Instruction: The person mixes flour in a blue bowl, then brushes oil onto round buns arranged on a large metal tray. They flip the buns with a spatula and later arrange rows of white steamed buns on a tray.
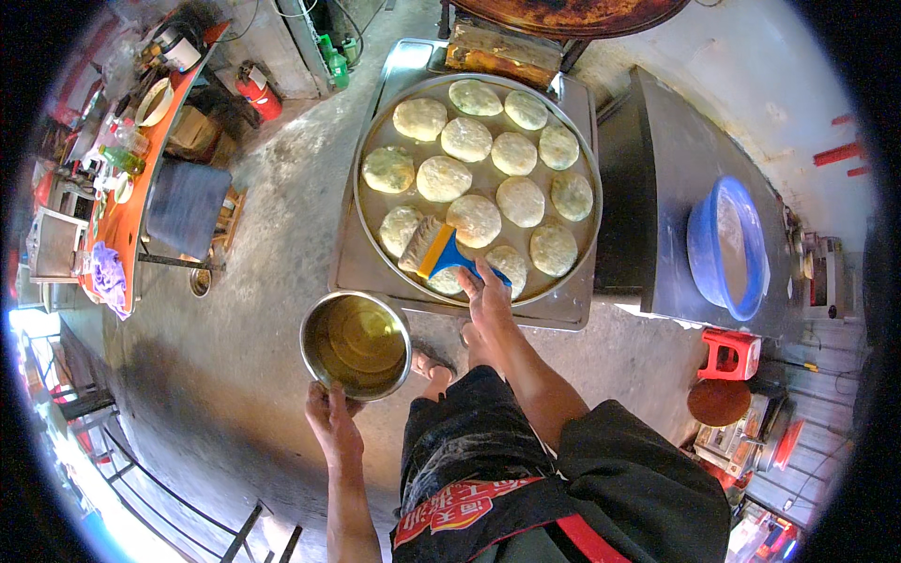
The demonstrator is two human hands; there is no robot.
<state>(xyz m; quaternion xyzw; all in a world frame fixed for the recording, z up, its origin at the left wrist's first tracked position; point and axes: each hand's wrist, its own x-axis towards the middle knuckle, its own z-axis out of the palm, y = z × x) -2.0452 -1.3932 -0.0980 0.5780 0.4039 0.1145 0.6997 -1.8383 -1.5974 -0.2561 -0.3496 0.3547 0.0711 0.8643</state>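
Note:
My right hand (486, 292) grips the blue handle of a wide bristle brush (436, 252) with a yellow band. Its pale bristles lie over a round dough cake (400, 229) near the lower left of a large round metal pan (597, 211). Several other flat, pale dough cakes, among them one at the middle (474, 220), are spread over the pan; some show green inside. With my left hand (334, 419) I hold the rim of a steel bowl (306, 345) containing yellowish liquid, left of the pan's near edge. The brush partly hides the cakes beneath it.
The pan rests on a metal-topped stand (577, 310). On the right, a blue plastic basin (697, 246) with pale powder stands on a dark table (676, 169). A browned round plate (570, 17) is at the top. An orange table (158, 155) and blue-topped seat (188, 204) are left.

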